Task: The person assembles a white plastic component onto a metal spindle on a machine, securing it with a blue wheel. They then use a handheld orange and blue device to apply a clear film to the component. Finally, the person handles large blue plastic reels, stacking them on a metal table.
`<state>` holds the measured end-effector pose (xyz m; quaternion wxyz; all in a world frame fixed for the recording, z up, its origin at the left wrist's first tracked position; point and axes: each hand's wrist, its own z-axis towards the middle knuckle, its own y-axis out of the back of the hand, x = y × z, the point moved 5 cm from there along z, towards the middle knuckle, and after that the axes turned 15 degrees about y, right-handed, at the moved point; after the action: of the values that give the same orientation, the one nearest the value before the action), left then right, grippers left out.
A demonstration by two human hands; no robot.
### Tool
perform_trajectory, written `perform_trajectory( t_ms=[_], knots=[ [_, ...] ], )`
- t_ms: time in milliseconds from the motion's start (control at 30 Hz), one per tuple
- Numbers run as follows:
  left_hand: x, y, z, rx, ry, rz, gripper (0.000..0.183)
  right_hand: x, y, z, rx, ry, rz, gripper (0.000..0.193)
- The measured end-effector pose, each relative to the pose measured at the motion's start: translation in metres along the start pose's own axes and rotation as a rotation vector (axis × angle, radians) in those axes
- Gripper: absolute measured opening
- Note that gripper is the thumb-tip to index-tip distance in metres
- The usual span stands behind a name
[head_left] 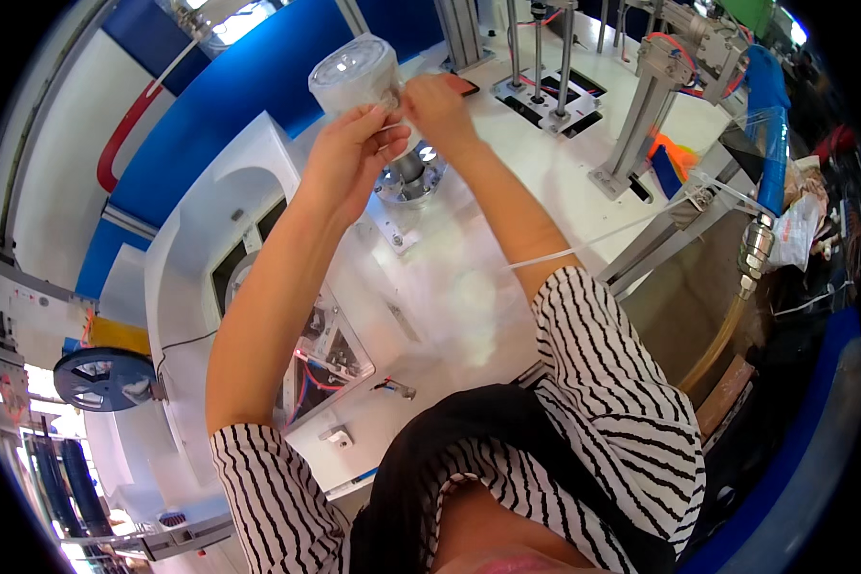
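At the far middle of the white machine table stands a round, cup-shaped thing (pixel 354 75), wrapped in translucent plastic, with a clear circular top. Below it is a metal post on a round base (pixel 409 177). My left hand (pixel 352 158) is at its near lower side, thumb and fingertips pinched together, a small pale strand showing at the tips. Close beside it, my right hand (pixel 435 110) has its fingers curled in against the wrapped side. What exactly either hand grips is too small and partly hidden to make out.
Metal rods on a plate (pixel 550 100) and an upright aluminium profile (pixel 641 124) stand to the right. A blue hose (pixel 773 143) with a metal coupling hangs farther right. On the left are a curved white housing (pixel 177 277) and a dark reel (pixel 105 379).
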<state>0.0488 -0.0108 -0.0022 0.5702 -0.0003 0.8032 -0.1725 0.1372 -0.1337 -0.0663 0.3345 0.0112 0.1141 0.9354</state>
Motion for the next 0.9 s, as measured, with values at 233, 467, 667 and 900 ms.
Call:
perform_trajectory(
  t_ms=[233,467,667,900],
  knots=[
    [-0.007,0.006,0.0,0.002,-0.084,-0.077,0.019,-0.01,0.008,-0.008,0.048,-0.172,0.266,0.024],
    [-0.011,0.003,0.0,0.037,-0.095,0.009,0.02,-0.009,-0.002,-0.002,0.069,-0.114,0.186,0.03],
    [-0.011,-0.006,0.005,0.096,-0.141,0.08,0.021,0.002,0.001,0.012,0.091,-0.154,0.289,0.014],
    [0.003,-0.006,0.017,0.143,-0.113,0.001,0.011,0.008,-0.004,0.022,0.194,0.089,0.062,0.023]
  ],
)
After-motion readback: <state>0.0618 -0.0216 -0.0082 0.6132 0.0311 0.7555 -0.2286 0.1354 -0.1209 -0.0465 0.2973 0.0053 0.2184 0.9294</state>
